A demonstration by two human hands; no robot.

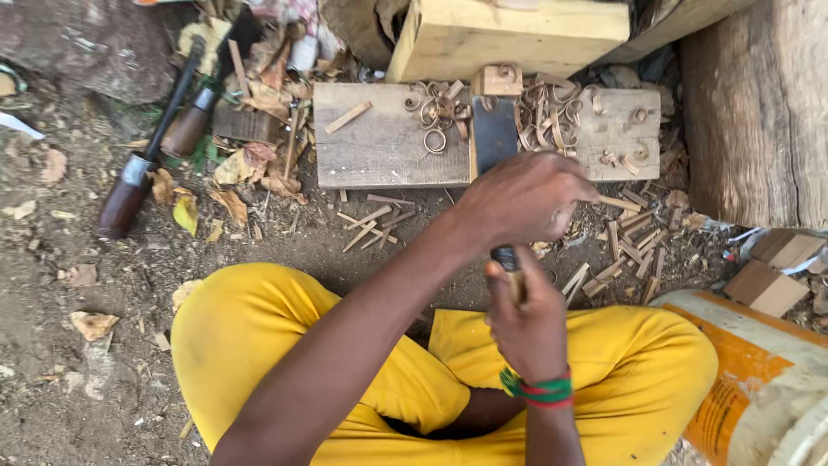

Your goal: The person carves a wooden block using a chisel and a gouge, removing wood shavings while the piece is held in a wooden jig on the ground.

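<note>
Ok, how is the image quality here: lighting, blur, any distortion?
Head view: soft, even daylight, no hard shadows or glare. Left hand and right hand are slightly motion-softened, while the wooden board with its curled shavings is sharp. Little visible distortion; the yellow trousers look very saturated.

A flat grey wooden board [379, 142] lies on the dirt ground [78, 345] ahead of the person's crossed legs, curled wood shavings [435, 116] on it. Behind it sits a pale wooden block [509, 34]. Two dark-handled chisels [147, 164] lie left; a thick log [759, 112] stands right.
</note>
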